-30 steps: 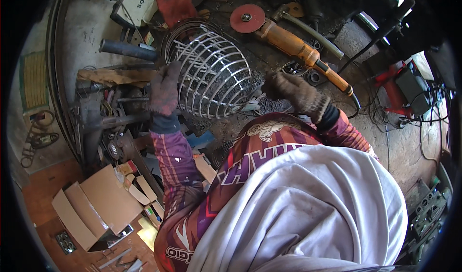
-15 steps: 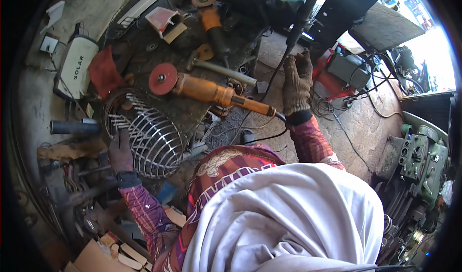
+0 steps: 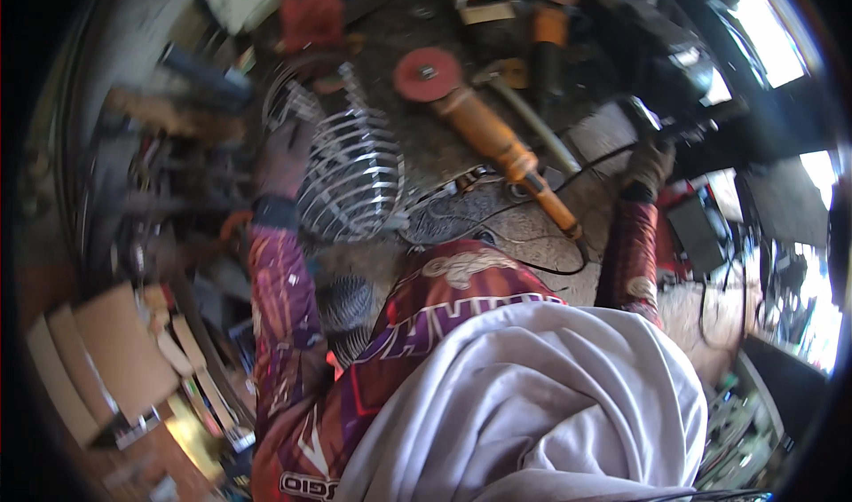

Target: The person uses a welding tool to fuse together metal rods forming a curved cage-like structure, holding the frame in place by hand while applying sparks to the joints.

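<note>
My left hand [image 3: 282,160], in a dark glove, is at the left side of a shiny wire frame [image 3: 357,178] shaped like an open, rounded basket. Motion blur smears its fingers, so their grip on the rods does not show. My right hand [image 3: 652,165], in a brown knitted glove, is raised at the right. It appears closed around the near end of a black handle [image 3: 697,129] with a cable, though this too is blurred. An orange angle grinder [image 3: 488,134] with a red disc [image 3: 428,74] lies between my hands, beside the frame.
A hammer [image 3: 532,122] and a second orange grinder [image 3: 550,36] lie beyond the first. Black cable [image 3: 599,158] runs toward my right hand. Cardboard boxes [image 3: 120,351] stand at lower left. A red and grey machine [image 3: 697,231] is at right, green machinery [image 3: 741,431] lower right.
The whole view has swung, shifting the bench things rightward and up. My right hand has reached up to the black handle's near end. My left hand stays beside the wire frame.
</note>
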`<state>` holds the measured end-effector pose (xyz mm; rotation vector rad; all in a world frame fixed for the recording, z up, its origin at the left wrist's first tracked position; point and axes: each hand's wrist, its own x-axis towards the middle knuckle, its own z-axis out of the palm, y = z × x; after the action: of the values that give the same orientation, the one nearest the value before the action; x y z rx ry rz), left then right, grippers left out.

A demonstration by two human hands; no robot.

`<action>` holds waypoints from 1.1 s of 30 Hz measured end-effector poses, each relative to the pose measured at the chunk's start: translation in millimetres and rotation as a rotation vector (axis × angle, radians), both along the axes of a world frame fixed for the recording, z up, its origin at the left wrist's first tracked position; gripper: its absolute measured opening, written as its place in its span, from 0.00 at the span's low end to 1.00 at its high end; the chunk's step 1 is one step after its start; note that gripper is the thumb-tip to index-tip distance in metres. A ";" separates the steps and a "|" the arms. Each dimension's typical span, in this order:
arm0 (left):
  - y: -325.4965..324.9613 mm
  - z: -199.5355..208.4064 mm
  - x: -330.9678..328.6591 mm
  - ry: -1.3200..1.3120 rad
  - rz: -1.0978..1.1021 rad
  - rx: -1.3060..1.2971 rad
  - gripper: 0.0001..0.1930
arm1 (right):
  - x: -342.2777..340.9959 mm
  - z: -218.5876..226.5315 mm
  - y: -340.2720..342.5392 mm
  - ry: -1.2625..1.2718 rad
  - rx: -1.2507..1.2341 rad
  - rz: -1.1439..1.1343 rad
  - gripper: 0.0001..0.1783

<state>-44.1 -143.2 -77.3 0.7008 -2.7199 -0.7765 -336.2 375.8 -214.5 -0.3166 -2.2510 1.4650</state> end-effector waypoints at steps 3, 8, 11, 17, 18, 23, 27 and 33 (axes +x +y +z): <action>-12.4 -3.1 0.0 -0.076 0.048 -0.047 0.28 | -24.6 -35.1 23.9 0.051 -0.233 0.061 0.21; -9.6 -8.7 17.8 -0.048 0.117 -0.128 0.28 | -39.6 22.1 37.6 0.194 -1.150 0.459 0.21; -2.0 -16.2 17.3 0.055 0.122 -0.139 0.23 | -26.7 43.7 38.4 0.180 -0.936 0.387 0.20; 37.9 21.2 16.9 0.271 0.299 0.029 0.11 | 40.3 91.9 -2.1 0.124 -0.522 0.458 0.18; 41.1 26.0 21.8 0.272 0.314 0.018 0.11 | 52.0 99.7 -12.4 0.126 -0.469 0.495 0.17; 49.6 24.4 47.7 0.296 0.278 -0.003 0.13 | 117.7 128.5 -58.8 0.126 -0.197 0.650 0.16; 49.3 29.4 60.4 0.284 0.207 -0.003 0.16 | 165.6 144.0 -82.7 0.136 -0.043 0.738 0.14; 52.0 35.3 57.6 0.235 -0.031 -0.035 0.21 | 226.5 169.8 -88.8 0.241 0.286 0.781 0.12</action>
<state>13.4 -91.2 -42.0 0.5244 -2.5312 -0.7641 -109.7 287.0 -44.6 0.8698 -2.4391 1.3616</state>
